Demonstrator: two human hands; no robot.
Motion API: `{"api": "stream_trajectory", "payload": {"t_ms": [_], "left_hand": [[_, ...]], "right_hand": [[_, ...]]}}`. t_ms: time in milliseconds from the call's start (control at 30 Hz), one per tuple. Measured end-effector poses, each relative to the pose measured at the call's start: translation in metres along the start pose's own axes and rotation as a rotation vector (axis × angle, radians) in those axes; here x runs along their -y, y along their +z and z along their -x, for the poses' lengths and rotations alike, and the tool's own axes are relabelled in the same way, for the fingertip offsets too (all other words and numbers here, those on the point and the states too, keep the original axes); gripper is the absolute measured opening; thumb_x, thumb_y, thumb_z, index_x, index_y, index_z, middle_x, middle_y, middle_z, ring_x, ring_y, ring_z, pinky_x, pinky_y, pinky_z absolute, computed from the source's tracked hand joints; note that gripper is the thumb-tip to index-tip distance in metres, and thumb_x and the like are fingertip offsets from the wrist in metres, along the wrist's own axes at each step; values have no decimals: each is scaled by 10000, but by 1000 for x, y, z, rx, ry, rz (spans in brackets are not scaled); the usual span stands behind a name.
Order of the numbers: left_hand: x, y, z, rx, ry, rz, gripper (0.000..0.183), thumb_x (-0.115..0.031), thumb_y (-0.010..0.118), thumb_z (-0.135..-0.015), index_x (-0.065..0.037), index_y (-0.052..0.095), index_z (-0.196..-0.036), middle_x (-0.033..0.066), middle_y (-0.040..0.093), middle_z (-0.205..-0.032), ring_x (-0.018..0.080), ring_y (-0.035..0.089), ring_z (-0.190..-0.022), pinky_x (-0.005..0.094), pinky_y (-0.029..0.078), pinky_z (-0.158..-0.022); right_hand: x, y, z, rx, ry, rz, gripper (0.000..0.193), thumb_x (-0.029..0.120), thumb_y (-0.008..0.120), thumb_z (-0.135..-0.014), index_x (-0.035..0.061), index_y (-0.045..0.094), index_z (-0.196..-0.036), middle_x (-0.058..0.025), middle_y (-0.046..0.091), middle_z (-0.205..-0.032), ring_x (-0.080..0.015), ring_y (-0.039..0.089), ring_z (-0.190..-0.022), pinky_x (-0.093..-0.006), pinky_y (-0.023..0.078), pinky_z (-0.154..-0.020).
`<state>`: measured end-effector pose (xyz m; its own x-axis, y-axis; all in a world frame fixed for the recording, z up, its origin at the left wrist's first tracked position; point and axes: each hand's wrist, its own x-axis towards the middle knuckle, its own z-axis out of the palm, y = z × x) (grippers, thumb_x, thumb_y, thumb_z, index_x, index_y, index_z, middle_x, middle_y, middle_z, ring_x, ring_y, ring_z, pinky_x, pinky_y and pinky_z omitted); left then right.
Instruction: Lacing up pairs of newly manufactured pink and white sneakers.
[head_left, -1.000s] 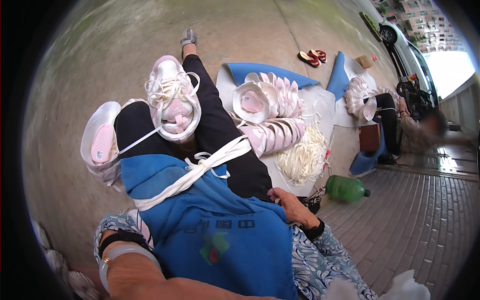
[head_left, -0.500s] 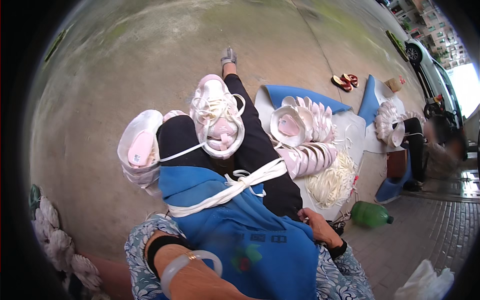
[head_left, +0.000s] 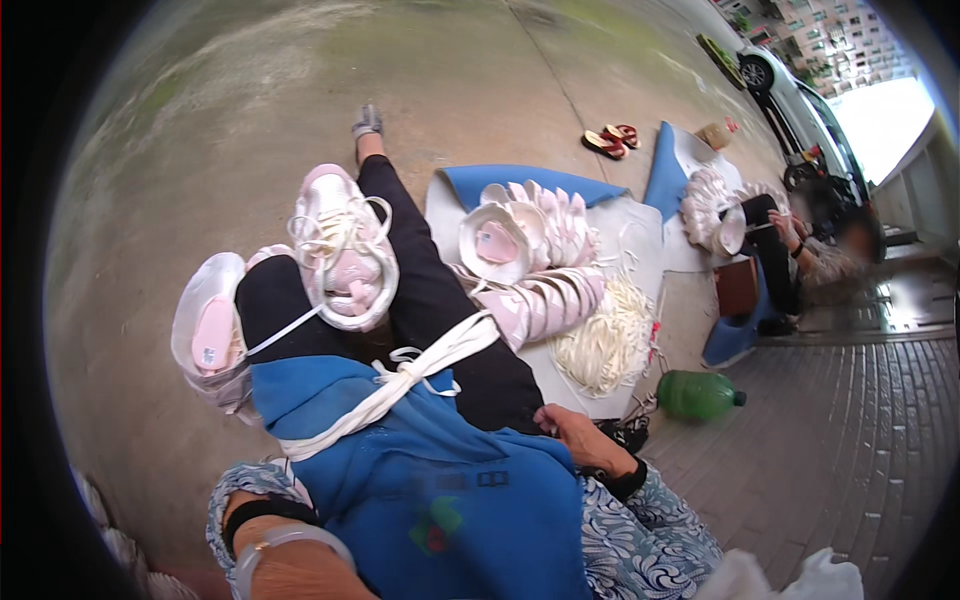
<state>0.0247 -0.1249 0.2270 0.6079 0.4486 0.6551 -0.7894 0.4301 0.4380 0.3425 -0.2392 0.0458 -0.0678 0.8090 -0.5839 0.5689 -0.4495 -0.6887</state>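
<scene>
My left wrist, with a pale bangle, leaves the view at the lower edge. The hand itself is not visible. My right hand (head_left: 573, 435) lies against my black-trousered thigh, its fingers curled close together; whether anything is between them is hidden. A pink and white sneaker (head_left: 345, 262) with loose cream laces rests between my legs. A white cord (head_left: 285, 333) runs from beside it to a nested stack of pink-lined shoe uppers (head_left: 212, 335) by my knee. Across my blue apron (head_left: 430, 530) lies a knotted bundle of white laces (head_left: 400, 385).
Rows of pink and white uppers (head_left: 540, 305) and a cream lace heap (head_left: 605, 345) lie on a sheet at the right. Beyond are a green bottle (head_left: 697, 396), flip-flops (head_left: 605, 146) and another seated person (head_left: 815, 235). White plastic (head_left: 825, 580) shows at the lower right.
The whole view has swung, so everything appears farther left. My left forearm shows less, sliding toward the lower edge. The right hand stays at the thigh; the shoes keep their places.
</scene>
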Motion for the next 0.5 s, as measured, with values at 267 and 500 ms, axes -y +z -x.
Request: {"api": "stream_trajectory", "payload": {"t_ms": [267, 500], "left_hand": [[-1, -56, 32, 232, -174, 476, 262, -99, 451, -937, -4, 570, -1151, 150, 610, -1100, 265, 613, -975, 335, 492, -807], [-12, -83, 48, 197, -137, 490, 230, -133, 443, -948, -3, 569, -1090, 136, 600, -1024, 257, 611, -908, 331, 496, -762]], "right_hand": [[-4, -4, 1, 10, -17, 103, 343, 220, 687, -827, 23, 551, -1073, -133, 585, -870, -244, 570, -784, -335, 476, -701], [-6, -1, 0, 15, -57, 147, 363, 231, 700, -820, 19, 546, -1072, -182, 618, -921, -322, 618, -843, -380, 503, -747]]}}
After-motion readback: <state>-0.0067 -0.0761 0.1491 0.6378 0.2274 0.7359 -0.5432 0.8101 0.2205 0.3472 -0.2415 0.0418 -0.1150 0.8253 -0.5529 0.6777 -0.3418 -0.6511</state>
